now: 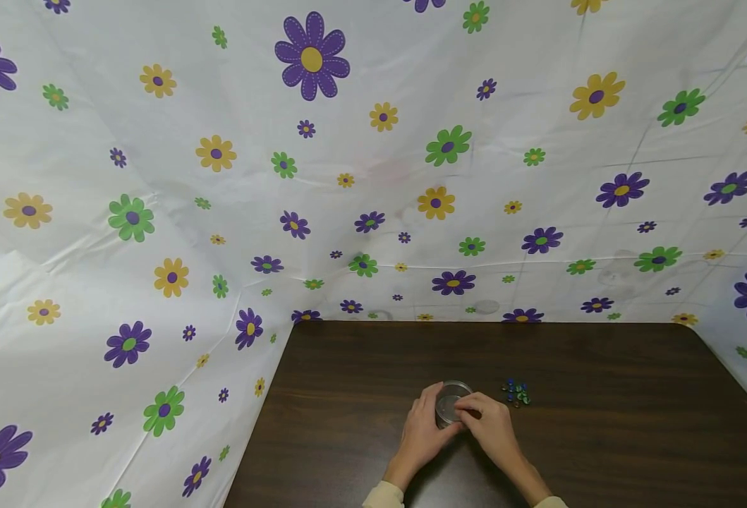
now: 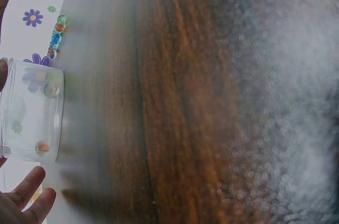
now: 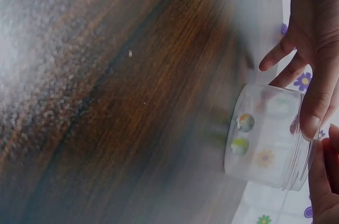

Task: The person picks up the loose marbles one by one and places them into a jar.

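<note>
A clear, round, open-topped jar point(image 1: 454, 401) stands on the table, with two marbles point(image 3: 245, 123) visible near its bottom in the right wrist view. My left hand point(image 1: 422, 427) holds the jar from the left, thumb at the near rim and fingers round the other side. Above the jar's mouth, my right hand point(image 1: 490, 427) has its fingertips bent together over the rim. Whether a marble is between those fingertips is hidden. Just right of the jar lies a small cluster of blue, green and amber glass marbles point(image 1: 516, 392).
The dark wood-grain table point(image 1: 602, 437) extends to both sides of the hands. A white sheet point(image 1: 373, 155) printed with purple, yellow and green flowers hangs behind the table and along its left and right sides.
</note>
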A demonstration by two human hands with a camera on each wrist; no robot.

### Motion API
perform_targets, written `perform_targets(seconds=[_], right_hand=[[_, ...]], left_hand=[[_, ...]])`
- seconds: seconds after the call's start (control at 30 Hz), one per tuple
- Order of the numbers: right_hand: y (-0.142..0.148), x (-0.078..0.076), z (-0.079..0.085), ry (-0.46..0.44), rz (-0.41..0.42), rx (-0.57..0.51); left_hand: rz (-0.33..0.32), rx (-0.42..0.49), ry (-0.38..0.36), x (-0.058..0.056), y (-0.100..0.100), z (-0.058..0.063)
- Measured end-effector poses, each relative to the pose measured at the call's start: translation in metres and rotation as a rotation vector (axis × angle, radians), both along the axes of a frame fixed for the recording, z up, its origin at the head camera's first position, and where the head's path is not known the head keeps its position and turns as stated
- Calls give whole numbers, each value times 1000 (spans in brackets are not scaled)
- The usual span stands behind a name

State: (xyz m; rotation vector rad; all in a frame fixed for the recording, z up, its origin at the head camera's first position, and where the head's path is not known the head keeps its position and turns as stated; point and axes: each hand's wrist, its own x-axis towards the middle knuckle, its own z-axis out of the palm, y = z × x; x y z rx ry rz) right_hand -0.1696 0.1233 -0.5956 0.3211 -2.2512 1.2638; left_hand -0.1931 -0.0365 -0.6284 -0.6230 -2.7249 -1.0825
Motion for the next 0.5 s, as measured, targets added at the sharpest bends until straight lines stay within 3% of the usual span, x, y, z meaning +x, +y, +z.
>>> perform_targets(seconds=[0.5], right_hand=[[0, -1, 0, -6, -14, 19]], left_hand=[[4, 5, -5, 0, 0, 1]])
